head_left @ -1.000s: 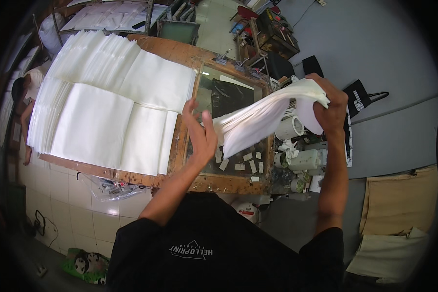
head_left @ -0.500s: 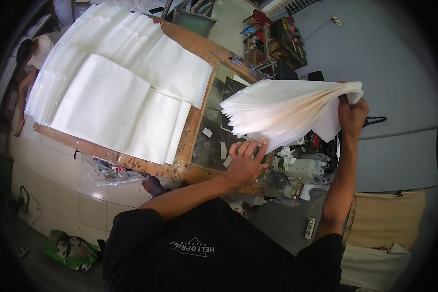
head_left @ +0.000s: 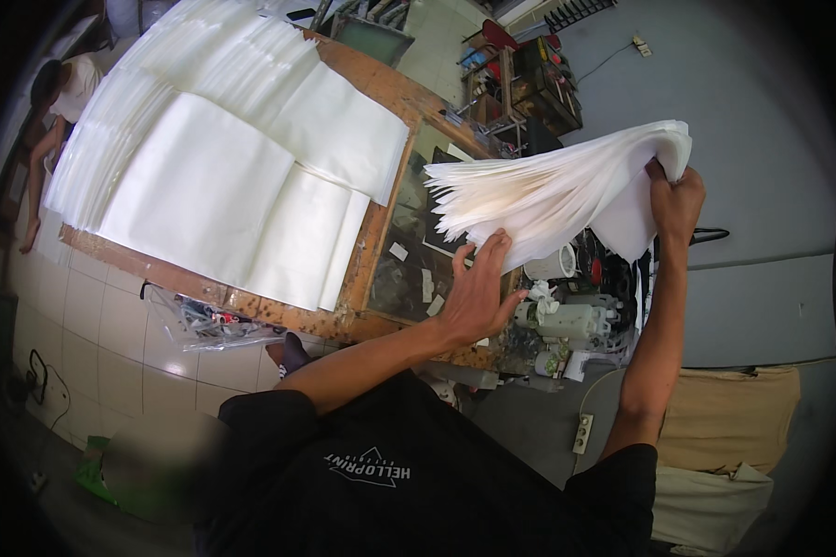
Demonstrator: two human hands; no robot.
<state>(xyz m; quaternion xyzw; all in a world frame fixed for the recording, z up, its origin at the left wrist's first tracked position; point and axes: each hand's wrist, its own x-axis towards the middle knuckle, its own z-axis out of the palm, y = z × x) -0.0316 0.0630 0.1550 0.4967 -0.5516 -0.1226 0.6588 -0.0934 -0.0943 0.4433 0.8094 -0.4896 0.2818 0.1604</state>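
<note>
A thick sheaf of thin white sheets [head_left: 548, 186] hangs raised over the right end of the table, its far-left edges fanned apart. My right hand [head_left: 675, 200] is closed around the sheaf's right end, where the sheets bend over. Below the fanned edges is my left hand [head_left: 478, 292], fingers stretched and thumb apart, with the fingertips against the lowest sheets. More white sheets [head_left: 195, 181] lie in overlapping rows on the wooden table [head_left: 344, 316] to the left.
Under the sheaf stand a translucent plastic container [head_left: 576, 320] and other clutter. A dark glassy panel [head_left: 399, 278] is set in the table. A clear plastic bag [head_left: 204, 320] hangs at the table's near edge. Another person [head_left: 60, 102] sits at far left. Beige cloths [head_left: 729, 418] hang at lower right.
The sheaf's right end has risen slightly, and its edges fan differently. My left hand has shifted upward, with its thumb now spread away from the fingers.
</note>
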